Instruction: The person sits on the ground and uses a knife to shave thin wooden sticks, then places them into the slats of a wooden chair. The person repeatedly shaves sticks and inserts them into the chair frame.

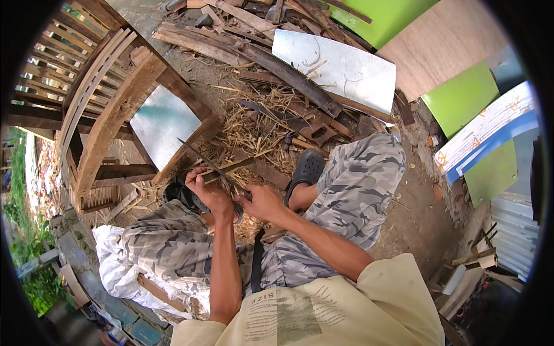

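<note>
My left hand (209,192) is closed round a thin strip of wood or bamboo (236,165), which sticks out to the right between my knees. In my right hand (262,203) is the handle end of a long, dark-bladed knife (199,154). Its narrow blade slants up and to the left, crossing the strip close to my left fingers. Whether the edge touches the strip I cannot tell. Pale shavings and split strips (231,130) lie on the ground just beyond both hands.
A wooden frame with slats (95,132) stands at the left, with a metal sheet (164,124) against it. Scrap boards (248,46) are heaped ahead, under another metal sheet (340,69). Green panels (461,98) and corrugated metal (513,230) line the right. A black clog (307,168) covers my right foot.
</note>
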Action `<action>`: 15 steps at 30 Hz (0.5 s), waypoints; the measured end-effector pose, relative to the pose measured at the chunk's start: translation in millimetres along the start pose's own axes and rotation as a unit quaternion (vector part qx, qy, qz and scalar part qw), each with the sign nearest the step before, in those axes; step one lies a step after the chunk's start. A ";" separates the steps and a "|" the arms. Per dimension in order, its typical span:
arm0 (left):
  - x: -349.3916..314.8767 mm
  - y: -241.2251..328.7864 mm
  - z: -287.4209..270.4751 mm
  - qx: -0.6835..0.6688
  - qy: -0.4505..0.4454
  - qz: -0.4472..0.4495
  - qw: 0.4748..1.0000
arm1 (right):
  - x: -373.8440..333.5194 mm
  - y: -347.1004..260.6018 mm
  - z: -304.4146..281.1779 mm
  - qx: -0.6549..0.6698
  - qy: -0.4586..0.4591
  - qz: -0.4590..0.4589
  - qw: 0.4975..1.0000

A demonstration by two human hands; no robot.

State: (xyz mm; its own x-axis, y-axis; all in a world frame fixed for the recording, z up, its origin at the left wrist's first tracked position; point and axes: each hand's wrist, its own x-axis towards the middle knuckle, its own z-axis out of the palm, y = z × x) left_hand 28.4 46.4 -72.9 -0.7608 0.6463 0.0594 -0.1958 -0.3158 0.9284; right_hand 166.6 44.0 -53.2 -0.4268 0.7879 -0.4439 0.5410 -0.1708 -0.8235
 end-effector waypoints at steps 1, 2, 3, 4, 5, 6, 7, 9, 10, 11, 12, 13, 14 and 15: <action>0.5 -2.6 -4.2 0.039 0.015 0.021 0.999 | 0.6 6.3 2.1 0.003 -0.003 0.009 1.000; 0.4 -3.5 -7.6 0.037 0.021 -0.002 0.999 | 3.4 22.7 6.5 -0.013 -0.006 0.033 0.999; 0.4 -2.6 -10.9 0.034 0.026 -0.023 0.999 | 7.9 44.6 12.2 -0.029 -0.007 0.054 0.998; 1.8 -1.4 -14.8 0.030 0.032 -0.043 0.998 | 11.0 56.1 16.0 -0.046 -0.010 0.074 0.996; 4.0 2.7 -17.0 0.024 0.021 -0.065 0.997 | 10.7 55.0 16.0 -0.056 -0.005 0.073 0.996; 6.4 7.5 -19.6 0.018 0.009 -0.088 0.996 | 10.2 54.0 15.9 -0.066 0.000 0.071 0.995; 9.3 11.1 -21.1 0.011 -0.002 -0.111 0.994 | 9.9 53.0 15.8 -0.076 0.005 0.070 0.995; 13.9 18.7 -21.5 0.030 -0.002 -0.130 0.991 | 6.0 27.0 6.1 -0.065 0.005 0.025 0.998; 14.4 20.8 -22.0 0.040 -0.001 -0.139 0.990 | 6.0 19.0 4.1 -0.059 0.003 0.003 0.998; 14.6 21.6 -20.4 0.039 -0.006 -0.130 0.991 | 7.5 21.1 5.4 -0.050 0.004 0.004 0.999; 15.2 21.9 -18.7 0.038 -0.010 -0.121 0.992 | 10.4 27.4 9.0 -0.042 0.003 0.004 0.999; 15.2 22.6 -17.6 0.037 -0.014 -0.113 0.993 | 14.2 35.6 12.8 -0.034 0.002 0.005 0.999; 15.4 22.8 -13.8 0.033 -0.011 -0.115 0.993 | 22.5 55.4 17.3 -0.051 -0.007 0.054 0.997; 14.7 23.6 -10.5 0.029 -0.008 -0.117 0.993 | 33.1 83.1 22.8 -0.069 -0.017 0.103 0.992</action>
State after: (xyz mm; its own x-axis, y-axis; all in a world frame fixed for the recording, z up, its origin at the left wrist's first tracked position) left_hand 6.2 41.1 -54.0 -0.6890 0.7080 -0.1545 -0.3299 -0.1166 0.9368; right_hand 180.9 42.4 -144.4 -0.3199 0.7245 -0.6106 0.7119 -0.2415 -0.6595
